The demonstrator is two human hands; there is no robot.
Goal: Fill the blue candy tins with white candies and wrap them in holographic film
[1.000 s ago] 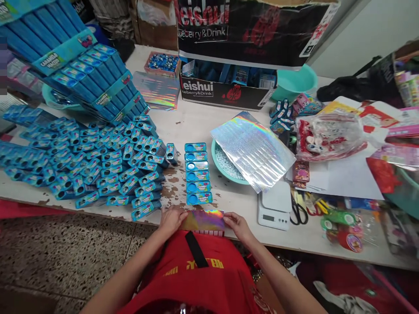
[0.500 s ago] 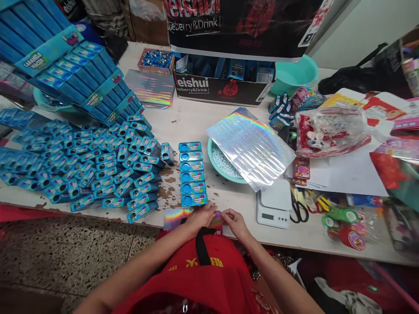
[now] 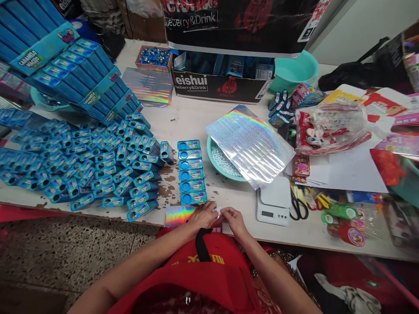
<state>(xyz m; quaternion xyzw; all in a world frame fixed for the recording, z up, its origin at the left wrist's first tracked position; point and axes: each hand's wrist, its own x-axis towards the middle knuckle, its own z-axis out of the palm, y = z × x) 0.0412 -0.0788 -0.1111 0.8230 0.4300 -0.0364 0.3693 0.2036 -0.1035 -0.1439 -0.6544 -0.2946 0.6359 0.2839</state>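
Silver crossed by rainbow bands, the holographic strip (image 3: 176, 216) lies at the near edge of the white table (image 3: 193, 117), partly hidden by the hands I follow from my distant station. The left hand (image 3: 204, 214) rests palm down across it, fingers bent towards a small pale patch (image 3: 218, 212); whether they grip anything, I cannot tell. The right hand (image 3: 234, 221) sits just beside, thumb and forefinger pinched together on the strip's right end. The two hands are nearly touching at the fingertips.

Just beyond the strip I see a column of six blue cases (image 3: 192, 175). Left: a crowded mass of blue boxes (image 3: 105, 165). Right: a turquoise bowl (image 3: 229, 176) of white pellets (image 3: 222, 162), partly covered by silver sheets (image 3: 252, 144); nearer, a white scale (image 3: 273, 197), with black scissors (image 3: 299, 208) to its right. Far side: a black carton (image 3: 218, 85).
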